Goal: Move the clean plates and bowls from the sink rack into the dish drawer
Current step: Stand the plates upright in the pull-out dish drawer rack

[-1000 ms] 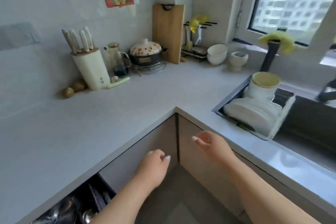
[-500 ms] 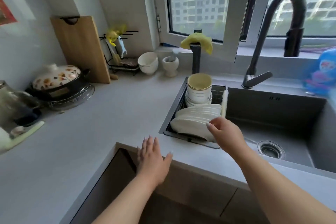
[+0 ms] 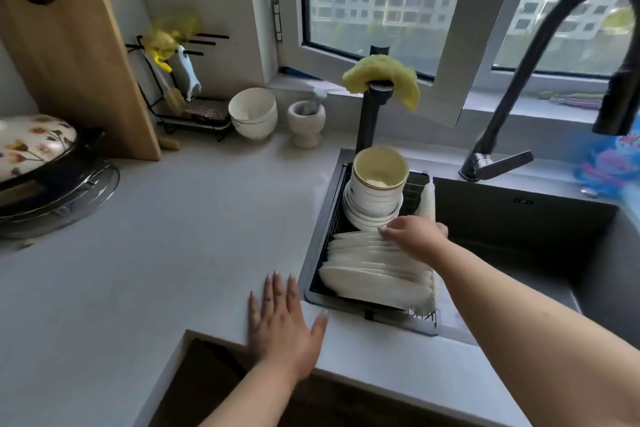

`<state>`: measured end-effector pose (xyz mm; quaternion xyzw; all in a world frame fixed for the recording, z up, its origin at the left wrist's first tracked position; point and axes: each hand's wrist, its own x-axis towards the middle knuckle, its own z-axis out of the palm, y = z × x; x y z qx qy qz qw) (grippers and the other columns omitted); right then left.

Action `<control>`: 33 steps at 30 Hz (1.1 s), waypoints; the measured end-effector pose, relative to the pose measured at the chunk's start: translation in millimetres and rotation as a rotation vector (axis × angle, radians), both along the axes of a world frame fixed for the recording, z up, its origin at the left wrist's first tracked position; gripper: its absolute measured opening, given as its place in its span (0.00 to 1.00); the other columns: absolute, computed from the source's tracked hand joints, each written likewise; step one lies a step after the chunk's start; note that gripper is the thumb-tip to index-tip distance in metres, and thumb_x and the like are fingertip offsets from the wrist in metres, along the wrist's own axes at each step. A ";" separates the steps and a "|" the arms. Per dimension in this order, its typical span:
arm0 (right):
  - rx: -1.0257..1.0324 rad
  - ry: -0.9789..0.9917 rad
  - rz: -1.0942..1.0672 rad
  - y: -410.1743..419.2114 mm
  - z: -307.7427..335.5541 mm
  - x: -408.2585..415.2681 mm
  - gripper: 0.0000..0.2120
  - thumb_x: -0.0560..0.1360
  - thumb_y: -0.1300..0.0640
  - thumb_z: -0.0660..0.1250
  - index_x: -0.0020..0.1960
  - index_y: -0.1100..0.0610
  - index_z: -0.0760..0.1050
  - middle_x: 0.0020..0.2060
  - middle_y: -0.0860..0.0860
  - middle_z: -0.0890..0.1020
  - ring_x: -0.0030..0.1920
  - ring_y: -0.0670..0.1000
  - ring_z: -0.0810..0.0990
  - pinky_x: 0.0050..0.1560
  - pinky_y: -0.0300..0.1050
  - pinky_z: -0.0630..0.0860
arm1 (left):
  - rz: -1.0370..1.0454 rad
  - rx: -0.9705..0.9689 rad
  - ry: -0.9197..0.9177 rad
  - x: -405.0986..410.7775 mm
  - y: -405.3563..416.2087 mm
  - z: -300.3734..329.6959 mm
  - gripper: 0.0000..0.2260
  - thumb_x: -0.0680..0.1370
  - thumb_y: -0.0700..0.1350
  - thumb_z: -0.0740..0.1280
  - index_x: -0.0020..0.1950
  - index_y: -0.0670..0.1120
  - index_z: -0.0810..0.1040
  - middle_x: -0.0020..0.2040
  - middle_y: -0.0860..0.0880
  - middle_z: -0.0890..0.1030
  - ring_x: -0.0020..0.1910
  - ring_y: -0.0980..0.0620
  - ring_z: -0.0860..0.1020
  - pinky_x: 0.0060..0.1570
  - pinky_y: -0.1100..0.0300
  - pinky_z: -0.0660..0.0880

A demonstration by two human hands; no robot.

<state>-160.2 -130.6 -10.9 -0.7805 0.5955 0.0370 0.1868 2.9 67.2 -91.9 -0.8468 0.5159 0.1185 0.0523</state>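
Note:
A black wire sink rack (image 3: 313,255) sits in the left end of the sink. It holds a row of white plates (image 3: 367,274) leaning on edge, and behind them a stack of white bowls (image 3: 375,198) with a yellowish one on top. My right hand (image 3: 415,239) reaches over the far plates, its fingers touching their upper rims. My left hand (image 3: 282,319) lies flat with fingers spread on the counter edge left of the rack. The dish drawer is out of view.
A black faucet (image 3: 540,55) arches over the dark sink basin (image 3: 540,239). A black post with a yellow cloth (image 3: 381,80) stands behind the rack. White bowls (image 3: 253,113), a mortar (image 3: 306,121), a cutting board (image 3: 72,69) and a flowered lidded pot (image 3: 31,146) line the counter's back.
The view has swung right from the counter corner to the sink. My right hand moved from the front plates to the far ones. My left hand slid forward onto the counter.

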 end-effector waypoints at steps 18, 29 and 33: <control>0.042 -0.075 0.272 -37.0 -0.9 6.1 0.14 0.74 0.48 0.69 0.47 0.59 0.82 0.42 0.51 0.82 0.47 0.54 0.79 0.53 0.49 0.77 | -0.022 0.002 0.013 1.9 -0.1 -0.3 0.44 0.64 0.69 0.21 0.76 0.46 0.30 0.76 0.44 0.30 0.74 0.47 0.28 0.73 0.45 0.32; -0.275 -0.331 0.477 -44.7 18.1 1.4 0.13 0.77 0.52 0.66 0.46 0.63 0.82 0.43 0.56 0.80 0.44 0.56 0.78 0.44 0.44 0.72 | 0.023 0.060 0.049 4.2 -1.9 6.7 0.35 0.77 0.67 0.37 0.75 0.48 0.29 0.77 0.46 0.31 0.74 0.50 0.29 0.74 0.47 0.32; -0.317 -0.378 0.554 -47.4 30.0 0.4 0.14 0.76 0.53 0.67 0.46 0.64 0.82 0.43 0.57 0.79 0.43 0.57 0.78 0.45 0.46 0.73 | 0.103 0.009 0.092 -3.3 2.0 15.7 0.34 0.80 0.65 0.42 0.78 0.47 0.36 0.79 0.48 0.36 0.76 0.52 0.32 0.74 0.49 0.31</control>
